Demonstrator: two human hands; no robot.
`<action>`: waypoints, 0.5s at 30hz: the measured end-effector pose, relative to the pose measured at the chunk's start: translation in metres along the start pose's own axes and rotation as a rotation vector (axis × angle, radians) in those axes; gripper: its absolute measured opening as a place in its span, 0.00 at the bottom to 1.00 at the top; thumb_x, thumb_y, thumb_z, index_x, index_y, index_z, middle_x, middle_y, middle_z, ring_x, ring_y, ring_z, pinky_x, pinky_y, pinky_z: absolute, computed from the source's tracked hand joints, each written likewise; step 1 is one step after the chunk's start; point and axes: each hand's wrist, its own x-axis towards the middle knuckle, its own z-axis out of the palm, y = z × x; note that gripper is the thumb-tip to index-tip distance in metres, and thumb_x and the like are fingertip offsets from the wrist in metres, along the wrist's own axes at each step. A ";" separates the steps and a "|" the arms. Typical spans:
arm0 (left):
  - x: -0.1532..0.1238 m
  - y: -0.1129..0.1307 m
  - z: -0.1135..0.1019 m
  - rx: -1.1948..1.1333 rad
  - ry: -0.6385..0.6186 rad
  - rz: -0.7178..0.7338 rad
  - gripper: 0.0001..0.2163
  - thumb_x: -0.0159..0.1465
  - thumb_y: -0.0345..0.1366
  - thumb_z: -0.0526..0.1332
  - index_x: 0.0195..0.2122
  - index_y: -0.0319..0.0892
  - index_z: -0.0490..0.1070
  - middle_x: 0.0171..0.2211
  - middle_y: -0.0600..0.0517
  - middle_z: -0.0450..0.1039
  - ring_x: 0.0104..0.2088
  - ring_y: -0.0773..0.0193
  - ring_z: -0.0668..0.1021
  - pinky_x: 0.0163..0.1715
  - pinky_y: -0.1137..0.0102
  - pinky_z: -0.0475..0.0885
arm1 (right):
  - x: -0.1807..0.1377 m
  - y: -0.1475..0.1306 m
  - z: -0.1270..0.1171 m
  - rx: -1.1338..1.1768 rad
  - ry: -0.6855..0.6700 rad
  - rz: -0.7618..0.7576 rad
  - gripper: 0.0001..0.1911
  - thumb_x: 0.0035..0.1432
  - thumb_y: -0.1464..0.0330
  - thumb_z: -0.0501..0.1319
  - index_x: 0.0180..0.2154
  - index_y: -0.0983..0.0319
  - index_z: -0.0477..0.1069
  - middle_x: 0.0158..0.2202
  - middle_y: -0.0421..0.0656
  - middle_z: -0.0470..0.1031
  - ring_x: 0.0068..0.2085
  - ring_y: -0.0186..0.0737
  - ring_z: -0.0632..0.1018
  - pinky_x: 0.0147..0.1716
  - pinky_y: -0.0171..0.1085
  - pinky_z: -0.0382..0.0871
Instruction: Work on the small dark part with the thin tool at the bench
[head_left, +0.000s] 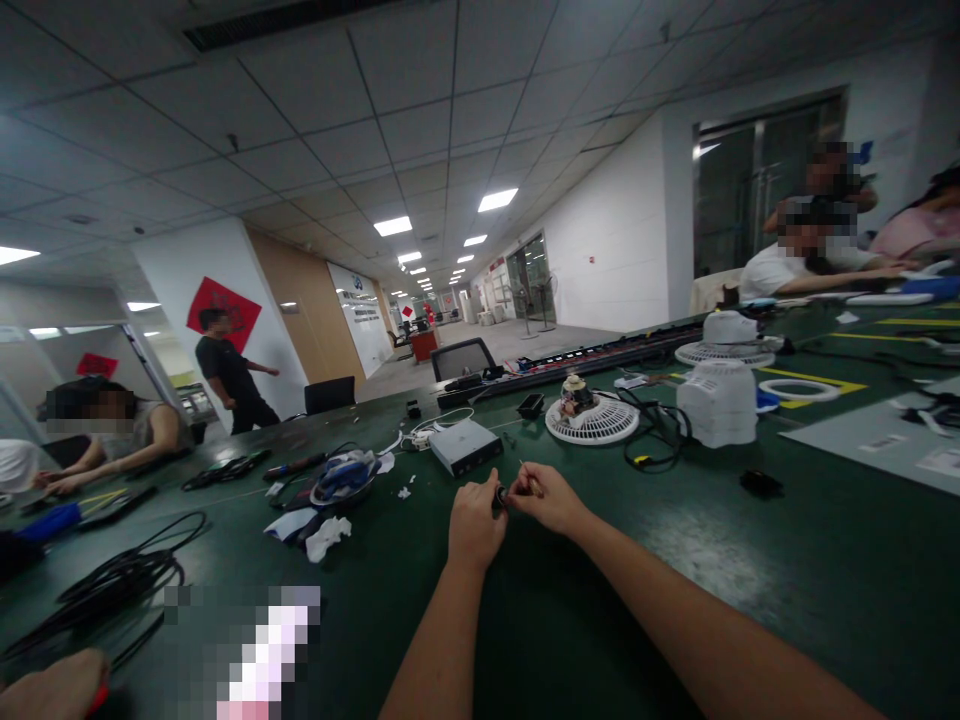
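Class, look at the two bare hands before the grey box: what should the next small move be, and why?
Perhaps steady the small dark part in the left hand: it is gripped there, and the right hand is bent in close beside it, so a slip could disturb both.

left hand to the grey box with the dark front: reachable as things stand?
Probably yes: the grey box sits just beyond the left hand, with nothing visible standing between. The fingers look occupied by a small dark part, though, so grasping might mean freeing them first.
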 end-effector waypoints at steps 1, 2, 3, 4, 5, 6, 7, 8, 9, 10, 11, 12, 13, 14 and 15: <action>0.000 0.000 0.000 -0.002 0.001 -0.004 0.23 0.59 0.27 0.58 0.57 0.38 0.65 0.40 0.46 0.75 0.42 0.57 0.74 0.45 0.62 0.68 | 0.000 0.000 0.000 -0.038 0.013 -0.019 0.15 0.43 0.67 0.66 0.24 0.59 0.58 0.26 0.39 0.75 0.28 0.36 0.75 0.27 0.33 0.67; 0.000 0.001 -0.001 -0.004 0.004 -0.006 0.23 0.59 0.27 0.58 0.57 0.38 0.65 0.40 0.46 0.75 0.41 0.57 0.74 0.44 0.62 0.68 | -0.001 0.000 -0.001 -0.070 0.021 -0.045 0.14 0.44 0.67 0.66 0.25 0.59 0.58 0.26 0.39 0.76 0.29 0.36 0.75 0.28 0.33 0.67; 0.000 0.001 -0.001 -0.006 0.008 -0.007 0.22 0.59 0.27 0.58 0.57 0.38 0.66 0.40 0.46 0.75 0.41 0.57 0.74 0.44 0.62 0.68 | -0.001 -0.001 -0.002 -0.094 0.026 -0.077 0.14 0.45 0.68 0.65 0.25 0.59 0.58 0.27 0.39 0.76 0.29 0.36 0.75 0.29 0.34 0.68; 0.001 0.001 -0.001 -0.010 0.015 -0.006 0.22 0.59 0.27 0.58 0.57 0.38 0.66 0.40 0.46 0.75 0.42 0.57 0.74 0.45 0.62 0.69 | -0.002 -0.003 -0.002 -0.112 0.028 -0.111 0.14 0.45 0.69 0.64 0.25 0.59 0.57 0.28 0.40 0.76 0.29 0.37 0.76 0.29 0.34 0.68; 0.001 0.002 -0.001 -0.014 0.024 -0.005 0.22 0.59 0.27 0.58 0.57 0.38 0.66 0.40 0.46 0.75 0.42 0.57 0.74 0.45 0.62 0.69 | -0.002 -0.005 -0.003 -0.120 0.029 -0.146 0.13 0.45 0.69 0.64 0.25 0.59 0.57 0.29 0.40 0.76 0.30 0.37 0.76 0.30 0.35 0.68; 0.001 0.002 -0.001 -0.017 0.033 -0.005 0.22 0.59 0.28 0.59 0.57 0.38 0.66 0.41 0.45 0.75 0.42 0.57 0.74 0.45 0.62 0.69 | -0.003 -0.007 -0.003 -0.124 0.030 -0.179 0.14 0.46 0.70 0.63 0.26 0.58 0.56 0.31 0.41 0.77 0.31 0.38 0.76 0.31 0.35 0.68; 0.001 0.002 -0.001 -0.019 0.041 -0.005 0.22 0.59 0.28 0.59 0.57 0.38 0.66 0.41 0.45 0.75 0.42 0.57 0.74 0.45 0.62 0.69 | -0.003 -0.009 -0.003 -0.127 0.029 -0.206 0.14 0.46 0.71 0.63 0.26 0.58 0.55 0.33 0.41 0.77 0.32 0.38 0.77 0.32 0.35 0.69; 0.001 0.001 0.000 -0.021 0.048 -0.004 0.22 0.59 0.28 0.59 0.57 0.38 0.66 0.41 0.45 0.75 0.42 0.57 0.75 0.45 0.62 0.69 | -0.004 -0.012 -0.003 -0.133 0.024 -0.228 0.14 0.47 0.71 0.62 0.26 0.58 0.55 0.34 0.42 0.78 0.33 0.39 0.77 0.33 0.35 0.69; 0.000 0.001 0.000 -0.021 0.053 -0.003 0.22 0.59 0.27 0.59 0.57 0.38 0.66 0.41 0.45 0.75 0.42 0.57 0.75 0.45 0.62 0.69 | -0.005 -0.015 -0.003 -0.150 0.016 -0.242 0.14 0.47 0.72 0.62 0.26 0.58 0.54 0.34 0.42 0.78 0.33 0.39 0.77 0.33 0.35 0.68; 0.000 0.000 0.001 -0.020 0.056 0.001 0.22 0.59 0.27 0.59 0.57 0.38 0.66 0.41 0.46 0.75 0.42 0.57 0.75 0.44 0.62 0.69 | -0.005 -0.017 -0.002 -0.175 0.008 -0.249 0.14 0.47 0.72 0.62 0.26 0.58 0.54 0.33 0.42 0.78 0.33 0.39 0.77 0.33 0.35 0.68; 0.000 0.000 0.002 -0.017 0.056 0.007 0.23 0.59 0.27 0.58 0.57 0.38 0.66 0.40 0.46 0.75 0.41 0.58 0.75 0.44 0.62 0.70 | -0.006 -0.019 -0.002 -0.206 0.003 -0.249 0.14 0.47 0.72 0.62 0.25 0.58 0.55 0.32 0.41 0.78 0.33 0.39 0.77 0.32 0.35 0.68; 0.000 -0.001 0.002 -0.014 0.055 0.015 0.23 0.59 0.27 0.58 0.57 0.38 0.66 0.40 0.46 0.75 0.41 0.58 0.75 0.44 0.62 0.70 | -0.007 -0.021 -0.001 -0.240 0.001 -0.243 0.13 0.48 0.71 0.62 0.25 0.58 0.55 0.30 0.41 0.78 0.32 0.39 0.77 0.31 0.34 0.67; 0.000 -0.001 0.003 -0.010 0.053 0.023 0.23 0.59 0.26 0.58 0.57 0.38 0.65 0.40 0.46 0.75 0.41 0.58 0.75 0.44 0.62 0.70 | -0.007 -0.023 -0.001 -0.271 0.003 -0.233 0.13 0.49 0.71 0.62 0.24 0.58 0.55 0.29 0.40 0.77 0.31 0.39 0.77 0.31 0.34 0.67; 0.000 -0.002 0.003 -0.009 0.051 0.030 0.23 0.59 0.26 0.58 0.57 0.38 0.65 0.39 0.46 0.75 0.41 0.58 0.75 0.44 0.62 0.70 | -0.008 -0.024 -0.001 -0.296 0.008 -0.225 0.13 0.49 0.70 0.62 0.24 0.58 0.55 0.28 0.40 0.77 0.31 0.39 0.78 0.30 0.34 0.67; -0.001 -0.002 0.003 -0.011 0.048 0.035 0.23 0.59 0.26 0.58 0.57 0.39 0.66 0.39 0.46 0.75 0.41 0.58 0.75 0.44 0.62 0.70 | -0.008 -0.025 0.000 -0.312 0.011 -0.218 0.13 0.50 0.69 0.61 0.23 0.58 0.56 0.28 0.41 0.77 0.31 0.40 0.78 0.30 0.34 0.67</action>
